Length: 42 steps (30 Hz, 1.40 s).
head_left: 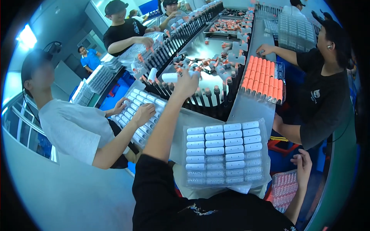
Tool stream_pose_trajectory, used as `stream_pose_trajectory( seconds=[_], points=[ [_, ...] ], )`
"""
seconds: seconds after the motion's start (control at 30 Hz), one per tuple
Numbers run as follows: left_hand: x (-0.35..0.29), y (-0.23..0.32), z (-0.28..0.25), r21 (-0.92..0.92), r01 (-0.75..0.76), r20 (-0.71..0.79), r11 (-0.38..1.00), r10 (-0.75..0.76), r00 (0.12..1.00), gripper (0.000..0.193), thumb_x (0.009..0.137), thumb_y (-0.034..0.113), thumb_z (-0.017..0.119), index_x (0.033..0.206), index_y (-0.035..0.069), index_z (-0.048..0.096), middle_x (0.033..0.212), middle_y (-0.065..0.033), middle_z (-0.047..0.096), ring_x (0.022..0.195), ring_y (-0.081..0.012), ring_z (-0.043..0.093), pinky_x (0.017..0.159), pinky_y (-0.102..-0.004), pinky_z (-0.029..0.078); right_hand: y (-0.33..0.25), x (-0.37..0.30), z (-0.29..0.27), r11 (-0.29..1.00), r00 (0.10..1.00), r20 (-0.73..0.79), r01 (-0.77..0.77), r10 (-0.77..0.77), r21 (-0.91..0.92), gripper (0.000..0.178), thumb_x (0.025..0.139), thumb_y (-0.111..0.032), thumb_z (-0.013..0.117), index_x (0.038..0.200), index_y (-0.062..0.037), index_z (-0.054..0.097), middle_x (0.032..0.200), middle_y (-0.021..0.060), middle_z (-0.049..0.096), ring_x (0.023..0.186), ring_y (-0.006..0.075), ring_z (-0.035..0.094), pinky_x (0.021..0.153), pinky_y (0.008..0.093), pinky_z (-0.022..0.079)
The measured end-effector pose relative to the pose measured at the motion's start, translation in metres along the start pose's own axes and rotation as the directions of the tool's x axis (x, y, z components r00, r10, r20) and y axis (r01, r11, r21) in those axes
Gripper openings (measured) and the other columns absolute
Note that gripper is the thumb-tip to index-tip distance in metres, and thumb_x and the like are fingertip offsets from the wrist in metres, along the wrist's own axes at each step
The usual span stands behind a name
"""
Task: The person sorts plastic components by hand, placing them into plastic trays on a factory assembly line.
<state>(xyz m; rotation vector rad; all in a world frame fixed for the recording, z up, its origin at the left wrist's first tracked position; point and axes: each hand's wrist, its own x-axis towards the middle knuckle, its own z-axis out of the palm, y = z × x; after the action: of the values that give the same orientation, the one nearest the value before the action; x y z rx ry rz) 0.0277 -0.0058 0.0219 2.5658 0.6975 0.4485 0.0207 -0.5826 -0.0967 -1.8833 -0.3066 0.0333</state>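
Observation:
My left hand [187, 84] reaches far forward over the near end of the peg-lined conveyor. Its fingers are closed around one end of a white cylinder [169, 77], which lies sideways. Close by, another white cylinder [152, 74] leans at the pegs. In front of my body a clear plastic blister tray [235, 179] holds rows of white cylinders [214, 143]; its lower cells and part of one column hold none. Down at the right, my right hand [303, 164] has its fingers loosely apart, holding nothing, beside a tray of pinkish-red pieces [284, 188].
Black pegs [208, 93] ring the conveyor, whose middle carries a pile of orange and grey parts [210, 63]. A tray of orange cylinders [264, 79] sits right. Co-workers stand close on both sides; the left one handles a tray of white cylinders [135, 109].

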Motion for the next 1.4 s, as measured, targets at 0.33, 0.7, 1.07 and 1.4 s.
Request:
stream_pose_trajectory(
  seconds=[0.33, 0.7, 1.07, 1.4],
  points=[
    [-0.015, -0.024, -0.015, 0.453, 0.196, -0.121, 0.870, -0.157, 0.980, 0.054, 0.097, 0.038, 0.058, 0.128, -0.006, 0.052, 0.111, -0.0357, 0.068, 0.109, -0.0473, 0.069, 0.092, -0.0504, 0.057, -0.036, 0.000, 0.026, 0.954, 0.984, 0.166, 0.111, -0.066, -0.278, 0.031, 0.100, -0.011, 0.063, 0.130, -0.0026, 0.064, 0.102, 0.0134, 0.072, 0.095, 0.0212, 0.071, 0.088, 0.0348, 0.056],
    [-0.085, 0.058, -0.013, 0.227, -0.464, -0.243, 0.856, 0.511, 0.825, 0.030, 0.098, 0.021, 0.065, 0.113, -0.002, 0.054, 0.096, -0.0263, 0.067, 0.092, -0.0460, 0.066, 0.078, -0.0526, 0.052, -0.079, 0.024, 0.099, 0.810, 0.828, 0.444, 0.500, -0.343, -0.307, 0.035, 0.091, -0.007, 0.070, 0.125, -0.0010, 0.064, 0.123, 0.0167, 0.062, 0.114, 0.0356, 0.062, 0.097, 0.0411, 0.052],
    [-0.009, 0.034, -0.051, 0.509, -0.533, 0.385, 0.676, 0.375, 0.843, 0.034, 0.101, 0.024, 0.059, 0.123, -0.001, 0.052, 0.097, -0.0245, 0.072, 0.093, -0.0441, 0.071, 0.082, -0.0516, 0.056, -0.080, 0.005, 0.108, 0.848, 0.677, 0.687, 0.502, -0.264, -0.169, 0.045, 0.095, -0.022, 0.070, 0.135, -0.0050, 0.060, 0.131, 0.0181, 0.062, 0.121, 0.0350, 0.061, 0.100, 0.0433, 0.051],
    [0.049, -0.131, -0.034, 0.651, 0.105, -0.120, 0.752, -0.035, 0.992, 0.035, 0.097, 0.021, 0.055, 0.116, -0.006, 0.065, 0.119, -0.0278, 0.070, 0.117, -0.0407, 0.068, 0.094, -0.0492, 0.057, -0.117, 0.005, 0.131, 0.780, 0.600, 0.647, 0.625, -0.470, -0.013, 0.039, 0.097, -0.020, 0.068, 0.133, -0.0052, 0.062, 0.124, 0.0180, 0.065, 0.115, 0.0333, 0.064, 0.095, 0.0416, 0.053]
  ],
)
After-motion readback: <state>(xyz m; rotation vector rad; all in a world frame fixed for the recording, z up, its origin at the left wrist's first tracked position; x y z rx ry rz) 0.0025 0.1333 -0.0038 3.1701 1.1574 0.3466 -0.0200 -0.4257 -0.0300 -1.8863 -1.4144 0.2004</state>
